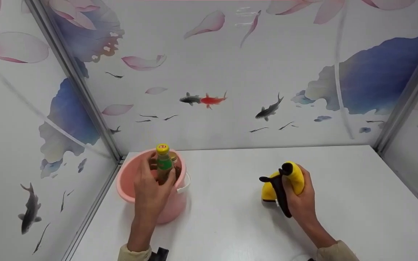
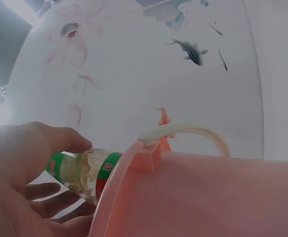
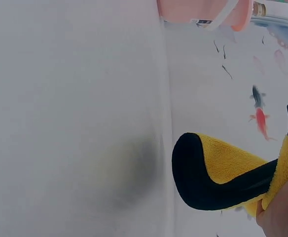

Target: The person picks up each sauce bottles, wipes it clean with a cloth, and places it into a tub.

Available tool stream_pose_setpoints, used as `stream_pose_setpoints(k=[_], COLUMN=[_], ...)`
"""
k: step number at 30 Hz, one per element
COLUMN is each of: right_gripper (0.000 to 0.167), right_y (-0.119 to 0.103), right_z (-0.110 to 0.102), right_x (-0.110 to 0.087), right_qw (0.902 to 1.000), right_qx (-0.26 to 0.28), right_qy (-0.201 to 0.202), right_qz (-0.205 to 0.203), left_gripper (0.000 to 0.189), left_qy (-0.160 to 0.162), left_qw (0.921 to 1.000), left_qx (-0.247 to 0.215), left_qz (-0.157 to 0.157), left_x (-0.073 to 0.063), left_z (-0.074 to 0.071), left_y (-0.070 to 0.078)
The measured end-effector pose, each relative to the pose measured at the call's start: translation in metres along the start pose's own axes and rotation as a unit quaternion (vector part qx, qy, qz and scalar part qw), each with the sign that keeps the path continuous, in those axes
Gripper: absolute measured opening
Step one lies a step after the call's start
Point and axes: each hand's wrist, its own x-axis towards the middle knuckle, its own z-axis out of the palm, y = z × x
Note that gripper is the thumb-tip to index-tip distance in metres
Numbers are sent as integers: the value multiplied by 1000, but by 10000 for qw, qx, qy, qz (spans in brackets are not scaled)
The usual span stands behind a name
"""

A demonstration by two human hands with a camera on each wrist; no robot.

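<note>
My left hand (image 1: 150, 186) holds a small glass bottle (image 1: 164, 164) with a yellow cap and green label, thumb on one side and fingers on the other. The bottle stands upright at the mouth of a pink bucket (image 1: 125, 188), its lower part hidden by the hand. Behind it shows the cap of a second bottle (image 1: 173, 156) inside the bucket. My right hand (image 1: 303, 197) grips a folded yellow cloth with black edging (image 3: 228, 165), held up above the table on the right. The cloth bends over and hangs below the fingers.
The bucket's white handle (image 1: 185, 185) hangs on its right side. A white table (image 1: 223, 203) lies below both hands. White panels printed with fish and petals enclose it at the back and sides, joined by metal corner posts (image 1: 82, 98).
</note>
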Motion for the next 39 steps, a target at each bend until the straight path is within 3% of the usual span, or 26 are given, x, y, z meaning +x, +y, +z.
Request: stream_pose_setpoints(k=[9, 16, 27, 35, 39], right_gripper=[50, 49, 49, 50, 52], right_y=[4, 6, 5, 4, 4], right_z=[-2, -5, -5, -7, -11], right_x=[1, 2, -1, 0, 3], right_qw=[9999, 9994, 9990, 9995, 9990], right_qx=[-93, -227, -420, -260, -335], right_qy=[-2, 55, 91, 151, 117], right_qz=[-137, -239, -119, -116, -278], left_gripper=[62, 64, 71, 60, 58], left_qy=[-93, -74, -76, -158, -104], left_qw=[9981, 9965, 9963, 9966, 9973], left_qx=[379, 585, 735, 690, 689], left_qz=[-486, -585, -445, -418, -245], left_x=[-8, -9, -11, -8, -9], left_z=[10, 12, 14, 12, 13], left_y=[-7, -9, -12, -9, -8])
